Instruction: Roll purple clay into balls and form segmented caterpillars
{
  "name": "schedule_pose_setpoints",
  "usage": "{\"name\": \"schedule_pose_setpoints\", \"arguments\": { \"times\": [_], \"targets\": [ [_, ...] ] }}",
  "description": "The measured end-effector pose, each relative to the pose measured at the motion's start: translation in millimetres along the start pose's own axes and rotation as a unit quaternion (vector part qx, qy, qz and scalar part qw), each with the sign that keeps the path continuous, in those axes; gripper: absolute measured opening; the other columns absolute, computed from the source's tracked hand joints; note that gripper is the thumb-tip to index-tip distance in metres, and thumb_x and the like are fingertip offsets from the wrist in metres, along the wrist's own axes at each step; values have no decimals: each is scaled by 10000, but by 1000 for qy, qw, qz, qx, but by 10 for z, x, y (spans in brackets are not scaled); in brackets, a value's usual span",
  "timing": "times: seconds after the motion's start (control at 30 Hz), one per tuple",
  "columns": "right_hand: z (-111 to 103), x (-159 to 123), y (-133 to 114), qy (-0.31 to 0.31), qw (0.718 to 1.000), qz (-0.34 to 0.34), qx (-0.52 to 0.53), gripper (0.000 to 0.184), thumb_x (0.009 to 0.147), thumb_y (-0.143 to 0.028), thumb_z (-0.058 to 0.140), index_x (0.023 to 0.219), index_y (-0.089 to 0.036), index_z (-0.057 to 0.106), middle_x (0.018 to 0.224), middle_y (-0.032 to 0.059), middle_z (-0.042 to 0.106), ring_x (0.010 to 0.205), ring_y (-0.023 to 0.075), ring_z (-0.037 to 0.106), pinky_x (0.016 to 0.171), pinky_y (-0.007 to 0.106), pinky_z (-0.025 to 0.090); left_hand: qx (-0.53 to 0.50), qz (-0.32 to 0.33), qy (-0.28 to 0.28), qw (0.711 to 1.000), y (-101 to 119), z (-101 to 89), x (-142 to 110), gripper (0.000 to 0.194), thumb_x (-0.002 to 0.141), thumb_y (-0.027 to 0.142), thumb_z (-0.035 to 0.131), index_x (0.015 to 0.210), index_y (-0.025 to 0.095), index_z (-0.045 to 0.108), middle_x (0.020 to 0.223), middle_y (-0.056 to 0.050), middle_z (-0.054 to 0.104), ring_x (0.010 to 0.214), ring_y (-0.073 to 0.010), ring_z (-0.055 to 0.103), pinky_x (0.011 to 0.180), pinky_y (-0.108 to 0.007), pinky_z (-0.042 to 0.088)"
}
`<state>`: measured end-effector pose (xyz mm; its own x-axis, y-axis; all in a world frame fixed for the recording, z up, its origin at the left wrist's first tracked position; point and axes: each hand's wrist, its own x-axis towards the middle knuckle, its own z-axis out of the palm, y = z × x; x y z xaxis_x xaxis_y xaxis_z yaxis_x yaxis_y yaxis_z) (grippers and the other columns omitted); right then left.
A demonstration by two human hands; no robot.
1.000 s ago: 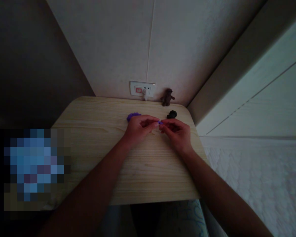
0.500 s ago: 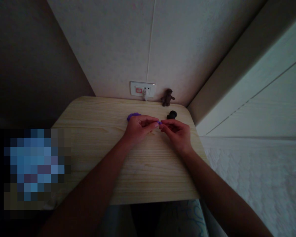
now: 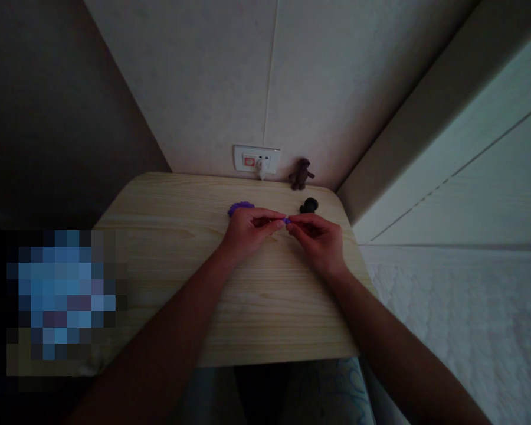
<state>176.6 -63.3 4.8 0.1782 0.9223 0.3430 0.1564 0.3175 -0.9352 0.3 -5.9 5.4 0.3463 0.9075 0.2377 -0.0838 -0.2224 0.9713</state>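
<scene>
Just right of the frame's centre, tiny rounded purple piece of clay-like material: pinched between the fingertips of both hands, above the tabletop; mostly covered by the fingers, so its full shape cannot be told.
Left hand: comes up from the lower left, thumb and forefinger closed narrowly on the left side of the tiny piece.
Right hand: comes up from the lower right, thumb and forefinger closed narrowly on the right side of the same piece, the fingertips of both hands nearly meeting.
Bumpy-edged purple lump of clay-like material: on the tabletop left of centre, just behind the left hand, which hides part of it; whether they touch cannot be told.
Rounded matte black figure: right of centre, just beyond the right hand, its lower part partly hidden.
Dark brown bear-shaped figure: upright near the tabletop's back edge, beyond the black one, arms out to the sides.
Pale wood-grain tabletop with rounded corners: fills the middle and lower middle.
White rectangular wall socket: upper middle, above the back edge, a white plug in it.
White quilted surface: lower right.
Pixelated blue patch: lower left.
</scene>
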Motion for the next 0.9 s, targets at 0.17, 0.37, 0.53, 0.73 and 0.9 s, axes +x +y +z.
{"name": "schedule_pose_setpoints", "arguments": {
  "times": [0.17,0.37,0.53,0.73,0.9],
  "targets": [
    [2,-5,-12,-5,1000,10,7,211,782,-402,882,908,-250,809,922,41,816,835,187,763,824,351,649,-5,1,-2,1000,8,6,-3,274,723,375,883,918,184,856,925,-88,842,825,-206,787,778,-310,632],
    [1,-8,-14,-11,1000,11,7,219,790,-403,877,916,-239,803,921,42,815,833,184,763,831,349,650,0,-9,-10,1000,16,-5,-12,317,713,416,887,919,177,854,912,-89,840,816,-209,787,746,-298,633],
    [9,-6,0,-9,1000,14,14,265,780,-438,887,930,-240,796,934,46,817,847,190,769,838,360,655,8,-19,-7,1000,34,1,-18,316,707,396,885,920,166,845,879,-84,834,760,-190,771,703,-284,623],
    [3,-6,-15,-10,1000,11,-1,260,791,-443,876,946,-245,811,967,55,820,882,203,772,855,380,661,6,-17,-10,1000,41,15,-17,314,717,393,868,928,162,840,894,-89,834,781,-197,776,720,-294,634],
    [1,-13,-41,-14,1000,-7,-7,206,820,-421,848,946,-259,830,983,54,811,871,195,757,832,375,655,23,-9,-12,1000,43,15,-18,258,744,363,831,901,157,830,856,-81,826,743,-179,759,679,-268,605]
  ]
}}
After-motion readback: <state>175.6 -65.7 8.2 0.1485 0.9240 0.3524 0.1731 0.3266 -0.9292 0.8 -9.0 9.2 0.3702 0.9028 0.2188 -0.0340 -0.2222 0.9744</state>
